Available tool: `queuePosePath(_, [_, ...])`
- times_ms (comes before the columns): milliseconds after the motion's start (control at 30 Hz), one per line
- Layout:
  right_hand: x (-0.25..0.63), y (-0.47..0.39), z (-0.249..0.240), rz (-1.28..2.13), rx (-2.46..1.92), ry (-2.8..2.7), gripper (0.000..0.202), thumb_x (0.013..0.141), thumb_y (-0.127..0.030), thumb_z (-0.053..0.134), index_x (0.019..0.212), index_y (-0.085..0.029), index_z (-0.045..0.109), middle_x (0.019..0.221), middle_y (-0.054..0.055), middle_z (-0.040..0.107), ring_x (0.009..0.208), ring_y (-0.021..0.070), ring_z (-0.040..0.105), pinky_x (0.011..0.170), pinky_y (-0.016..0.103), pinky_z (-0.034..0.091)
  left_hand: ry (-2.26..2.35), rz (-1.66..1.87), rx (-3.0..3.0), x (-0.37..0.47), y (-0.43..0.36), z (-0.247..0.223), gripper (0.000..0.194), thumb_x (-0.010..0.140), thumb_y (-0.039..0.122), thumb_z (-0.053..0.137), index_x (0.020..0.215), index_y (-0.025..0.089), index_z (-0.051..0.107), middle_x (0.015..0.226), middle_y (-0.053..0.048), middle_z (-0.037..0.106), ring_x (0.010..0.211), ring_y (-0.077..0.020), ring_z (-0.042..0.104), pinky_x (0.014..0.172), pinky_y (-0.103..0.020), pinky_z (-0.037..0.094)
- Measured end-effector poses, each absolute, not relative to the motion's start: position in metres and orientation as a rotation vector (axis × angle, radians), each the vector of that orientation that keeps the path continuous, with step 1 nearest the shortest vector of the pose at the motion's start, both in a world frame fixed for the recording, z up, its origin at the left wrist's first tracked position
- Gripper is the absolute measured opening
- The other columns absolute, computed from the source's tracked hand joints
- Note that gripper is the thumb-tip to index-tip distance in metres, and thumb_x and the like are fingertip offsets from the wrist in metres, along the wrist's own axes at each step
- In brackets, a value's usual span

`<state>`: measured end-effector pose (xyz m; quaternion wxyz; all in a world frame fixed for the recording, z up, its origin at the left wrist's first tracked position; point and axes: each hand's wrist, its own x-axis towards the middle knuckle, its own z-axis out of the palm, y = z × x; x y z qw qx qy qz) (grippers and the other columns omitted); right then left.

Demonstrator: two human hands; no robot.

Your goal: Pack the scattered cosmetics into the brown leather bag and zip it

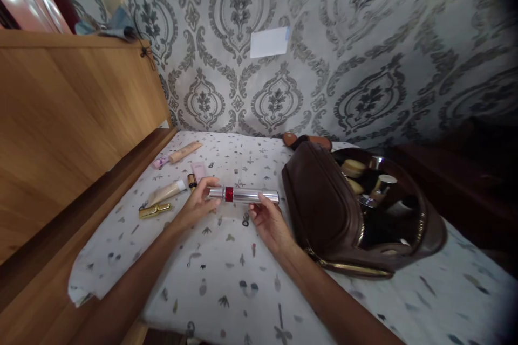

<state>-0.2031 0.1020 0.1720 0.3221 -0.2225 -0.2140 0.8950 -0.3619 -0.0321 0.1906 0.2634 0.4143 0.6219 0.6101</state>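
Between my two hands a silver mascara tube [251,195] with a red band lies level, held above the patterned cloth. My left hand [198,199] pinches its left end between thumb and fingers. The right end is gripped by my right hand [270,221], thumb on top and fingers curled below. Just left of my left hand are a beige tube with a white cap [167,192], a gold tube [154,211], a small black-and-gold bottle [192,181] and a pink tube [198,170].
A brown leather bag [324,199] stands unzipped on the right, with several cosmetics inside. Behind it lies a brown leather item [311,140]. A peach tube [185,152] and a lilac tube [161,161] lie at the back left. A wooden cabinet [76,118] borders the left side.
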Motion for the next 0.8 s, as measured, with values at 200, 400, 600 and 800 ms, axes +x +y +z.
queuePosePath(200, [-0.203, 0.099, 0.174, 2.360, -0.562, -0.593, 0.036, 0.051, -0.019, 0.094, 0.069, -0.017, 0.063, 0.062, -0.005, 0.066, 0.052, 0.0083, 0.061, 0.042, 0.015, 0.048, 1.778, 1.580, 1.024, -0.364, -0.030, 0.184, 0.041, 0.086, 0.061, 0.055, 0.089, 0.019, 0.054, 0.064, 0.003, 0.057, 0.049, -0.0108, 0.053, 0.041, -0.020, 0.036])
queuePosePath(400, [-0.203, 0.099, 0.176, 2.355, -0.588, -0.579, 0.038, 0.050, -0.020, 0.095, 0.069, -0.018, 0.062, 0.063, -0.006, 0.066, 0.052, 0.0082, 0.060, 0.042, 0.015, 0.048, 1.842, 1.576, 1.055, -0.363, -0.034, 0.184, 0.033, 0.087, 0.051, 0.058, 0.090, 0.019, 0.057, 0.071, 0.001, 0.061, 0.061, -0.0127, 0.058, 0.053, -0.022, 0.042])
queuePosePath(600, [-0.201, 0.102, 0.174, 2.366, -0.577, -0.584, 0.033, 0.054, -0.016, 0.092, 0.070, -0.017, 0.063, 0.064, -0.005, 0.066, 0.054, 0.0087, 0.061, 0.043, 0.015, 0.049, 1.848, 1.668, 1.169, -0.362, -0.037, 0.186, 0.079, 0.069, 0.034, 0.078, 0.138, 0.027, 0.039, 0.132, -0.010, 0.052, 0.117, -0.0248, 0.055, 0.073, -0.025, 0.048])
queuePosePath(800, [-0.200, 0.102, 0.175, 2.371, -0.571, -0.579, 0.035, 0.052, -0.017, 0.093, 0.070, -0.017, 0.063, 0.064, -0.005, 0.066, 0.054, 0.0088, 0.061, 0.044, 0.015, 0.049, 2.053, 1.425, 1.160, -0.363, -0.039, 0.185, 0.041, 0.096, 0.048, 0.041, 0.081, 0.017, 0.063, 0.054, 0.002, 0.054, 0.054, -0.0149, 0.052, 0.063, -0.028, 0.043])
